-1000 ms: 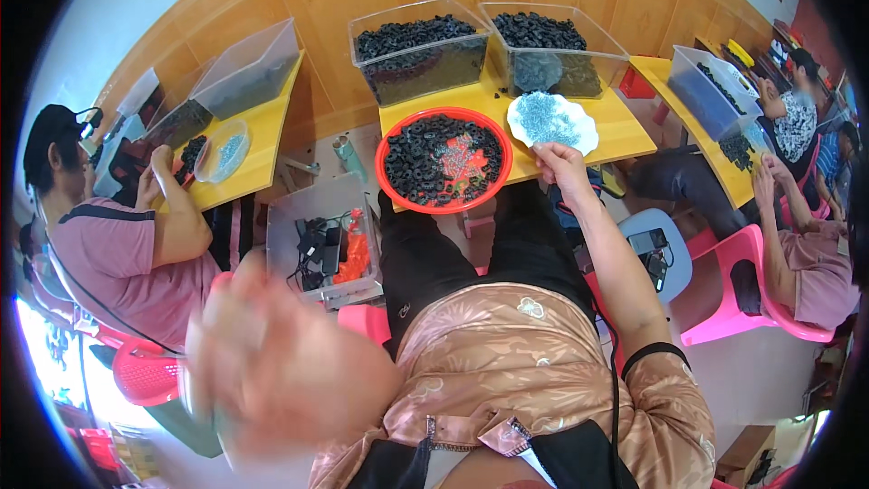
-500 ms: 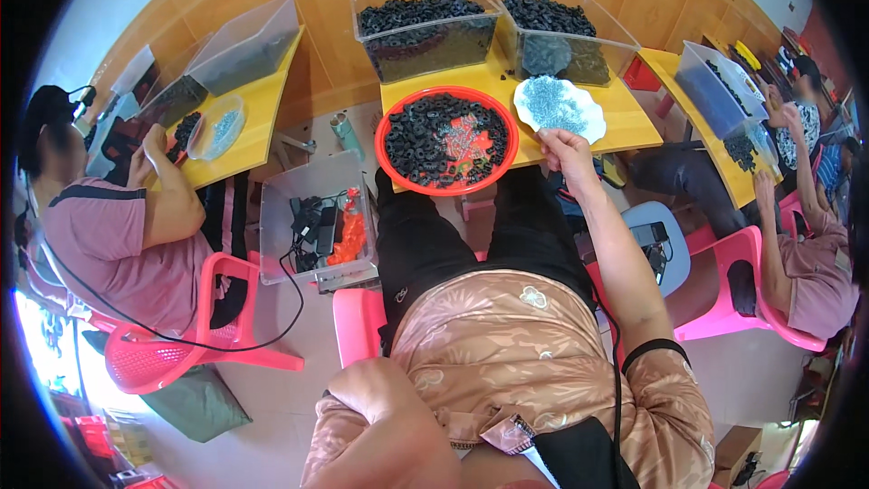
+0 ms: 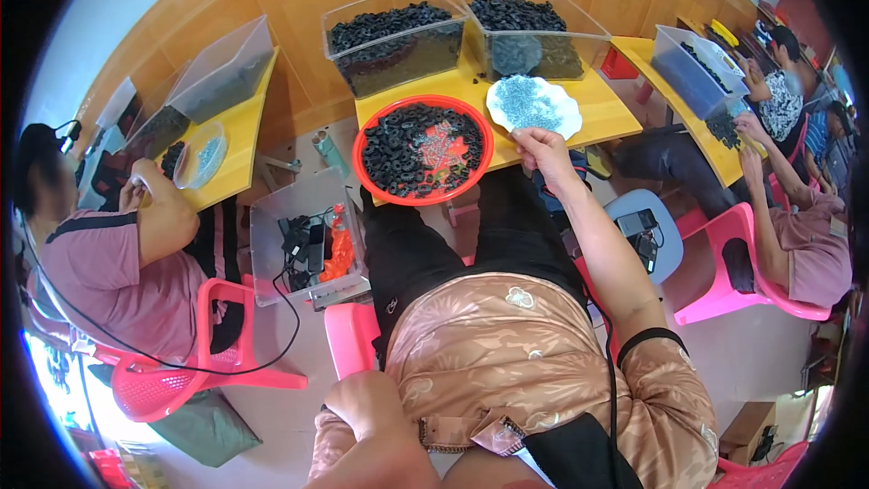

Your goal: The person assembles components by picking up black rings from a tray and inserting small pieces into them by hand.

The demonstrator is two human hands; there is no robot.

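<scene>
Thumb and fingertips of the right hand (image 3: 545, 152) are drawn together at the near edge of a scalloped white plate (image 3: 568, 118); whether they pinch its rim or some small piece, one cannot tell. Left of the belly, the left arm (image 3: 362, 403) is sharply bent, its hand out of view, so the state of that grip cannot be told.

Small translucent blue pieces (image 3: 525, 104) lie heaped on the plate, which stands on the yellow table (image 3: 611, 122), within easy reach of the right hand. Its raised edge likely serves to stop such tiny pieces from scattering. Just to its left, a round red basin (image 3: 422, 200) juts over the table's front edge above the black-trousered lap (image 3: 516, 231), presumably so both hands can reach in without stretching. Black ring-like parts (image 3: 394, 140) crowd its left side, while paler bits (image 3: 436, 140) lie on the exposed red bottom.

Behind, a left clear bin (image 3: 398, 70) and a right clear bin (image 3: 561, 63) hold many more black parts, apparently set back as bulk stock to free the front. On the floor, another clear bin (image 3: 262, 258) holds black adapters (image 3: 297, 237) and an orange plastic bag (image 3: 338, 252).
</scene>
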